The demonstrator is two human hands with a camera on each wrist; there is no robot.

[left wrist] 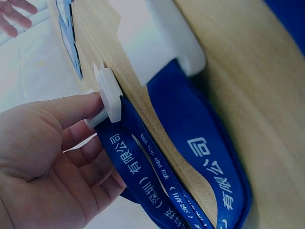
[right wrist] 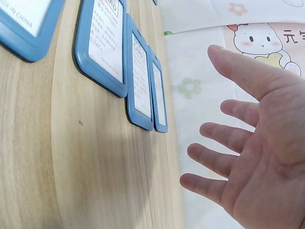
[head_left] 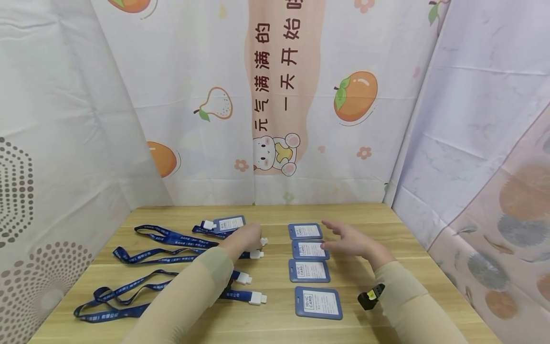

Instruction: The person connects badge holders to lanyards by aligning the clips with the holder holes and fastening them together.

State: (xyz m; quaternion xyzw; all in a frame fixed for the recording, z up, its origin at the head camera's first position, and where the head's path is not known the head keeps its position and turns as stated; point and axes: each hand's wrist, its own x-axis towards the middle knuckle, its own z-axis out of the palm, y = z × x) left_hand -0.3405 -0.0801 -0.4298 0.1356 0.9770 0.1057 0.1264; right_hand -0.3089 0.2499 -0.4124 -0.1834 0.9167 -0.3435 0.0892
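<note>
My left hand (head_left: 248, 237) pinches the white plastic clip of a blue lanyard (left wrist: 128, 164) between thumb and fingers, at the far end of the lanyard row. Right beside that clip, in the left wrist view, is the white clip (left wrist: 109, 93) of a neighbouring lanyard. My right hand (head_left: 354, 242) hovers over the table with fingers spread and holds nothing. Just left of it, blue ID card holders (head_left: 309, 250) lie flat in a column. The right wrist view shows the open palm (right wrist: 271, 143) beyond the farthest card holder (right wrist: 158, 90).
More blue lanyards (head_left: 111, 315) lie stretched out on the left of the wooden table (head_left: 266, 329), white clips pointing right. Another card holder (head_left: 229, 223) rests at the back left beside a lanyard clip (head_left: 208, 224). A printed curtain (head_left: 275, 191) hangs behind the table.
</note>
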